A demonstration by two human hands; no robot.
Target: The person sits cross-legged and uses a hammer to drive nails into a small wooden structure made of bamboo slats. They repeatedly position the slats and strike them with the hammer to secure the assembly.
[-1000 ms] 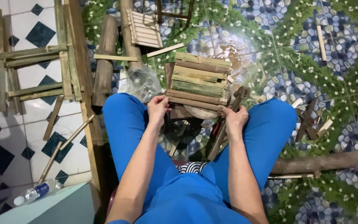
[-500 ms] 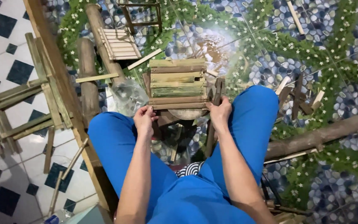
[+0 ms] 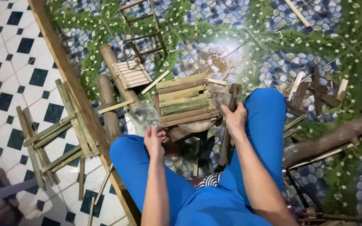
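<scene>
Off to the far left of the left hand there's a rough slatted wooden frame lying on the checkered tiles, then two round logs closer in. The left hand itself is curled around something small at the edge of a clear plastic bag, probably nails or similar, but I can't make out what exactly. Just up and to the right of it sits the slatted wooden panel, propped on a round stump between the knees. The right hand is clenched on a hammer, with the head poking up beside the panel's right edge. My take: keep the panel centred on the stump so it doesn't rock, and grip the hammer lower on the handle for a cleaner swing. Scrap wood strips lie further right.
</scene>
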